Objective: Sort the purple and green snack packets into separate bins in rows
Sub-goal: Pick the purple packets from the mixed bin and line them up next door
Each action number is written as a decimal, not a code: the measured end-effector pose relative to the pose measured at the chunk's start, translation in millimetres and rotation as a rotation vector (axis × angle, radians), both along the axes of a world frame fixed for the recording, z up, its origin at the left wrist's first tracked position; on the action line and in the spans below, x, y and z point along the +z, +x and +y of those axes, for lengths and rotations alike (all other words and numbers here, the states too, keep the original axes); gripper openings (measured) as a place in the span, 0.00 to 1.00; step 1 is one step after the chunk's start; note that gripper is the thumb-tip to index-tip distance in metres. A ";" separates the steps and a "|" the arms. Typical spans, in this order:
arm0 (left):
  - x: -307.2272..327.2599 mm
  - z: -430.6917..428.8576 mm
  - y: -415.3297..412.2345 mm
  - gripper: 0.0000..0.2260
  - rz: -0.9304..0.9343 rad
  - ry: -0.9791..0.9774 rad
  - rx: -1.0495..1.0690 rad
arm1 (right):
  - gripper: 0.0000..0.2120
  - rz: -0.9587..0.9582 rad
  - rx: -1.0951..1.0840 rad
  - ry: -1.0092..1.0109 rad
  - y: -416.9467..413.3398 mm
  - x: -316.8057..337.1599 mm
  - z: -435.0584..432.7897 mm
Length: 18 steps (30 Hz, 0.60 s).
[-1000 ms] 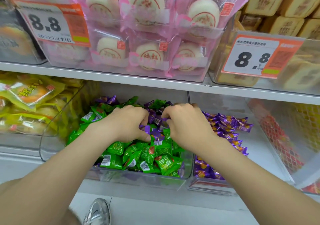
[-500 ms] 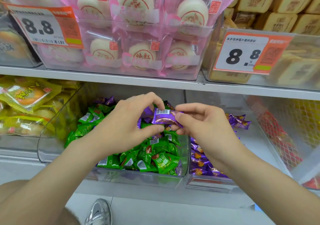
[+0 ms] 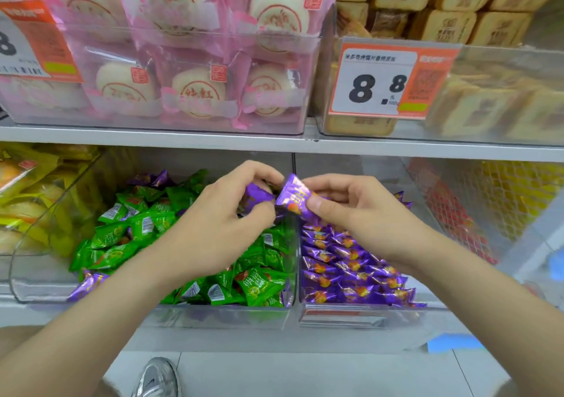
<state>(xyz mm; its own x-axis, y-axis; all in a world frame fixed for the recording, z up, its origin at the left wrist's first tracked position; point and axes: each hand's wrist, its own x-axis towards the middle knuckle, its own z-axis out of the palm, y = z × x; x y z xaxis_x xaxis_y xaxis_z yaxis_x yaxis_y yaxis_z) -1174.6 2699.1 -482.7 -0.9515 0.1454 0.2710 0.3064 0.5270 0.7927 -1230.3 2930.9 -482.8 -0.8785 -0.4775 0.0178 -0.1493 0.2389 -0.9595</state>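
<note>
Two clear bins sit side by side on the lower shelf. The left bin (image 3: 213,315) holds mostly green packets (image 3: 259,283) with a few purple ones mixed in, one at its front left (image 3: 88,283). The right bin (image 3: 360,315) holds purple packets (image 3: 345,274) lying in rows. My left hand (image 3: 219,216) grips a purple packet (image 3: 256,196) above the left bin. My right hand (image 3: 357,210) pinches another purple packet (image 3: 293,196) over the divider between the bins. The two held packets nearly touch.
The upper shelf (image 3: 274,143) carries pink-wrapped white cakes (image 3: 195,91), brown pastries (image 3: 457,30) and an orange 8.8 price tag (image 3: 378,82). A bin of yellow packets (image 3: 36,201) stands at left, a red-netted bin (image 3: 457,213) at right. A shoe (image 3: 158,378) shows below.
Both hands came up out of the green bin with purple packets. The right hand has shifted right toward the purple bin. The camera has moved closer.
</note>
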 end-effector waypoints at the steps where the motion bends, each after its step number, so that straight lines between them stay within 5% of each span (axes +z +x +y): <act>1: -1.9 5.3 0.0 0.15 -0.010 0.023 -0.012 | 0.09 -0.063 -0.038 -0.022 -5.3 -3.6 4.6; 3: -4.3 13.9 -1.2 0.13 0.024 0.008 -0.052 | 0.06 -0.117 -0.168 -0.044 -18.2 -8.3 17.4; 5: -3.8 20.9 -3.0 0.10 0.124 -0.080 -0.080 | 0.04 0.046 -0.241 0.067 -30.8 -6.9 38.3; 8: -2.5 34.1 -6.4 0.11 0.239 -0.210 -0.094 | 0.07 0.476 -0.233 0.531 -48.3 -7.3 73.1; 10: -4.0 41.7 -8.8 0.12 0.285 -0.256 -0.088 | 0.10 0.563 -0.298 0.725 -63.8 -14.2 99.1; 18: -10.1 67.4 -13.8 0.10 0.346 -0.193 -0.086 | 0.11 0.437 -0.343 1.062 -100.9 -60.1 147.5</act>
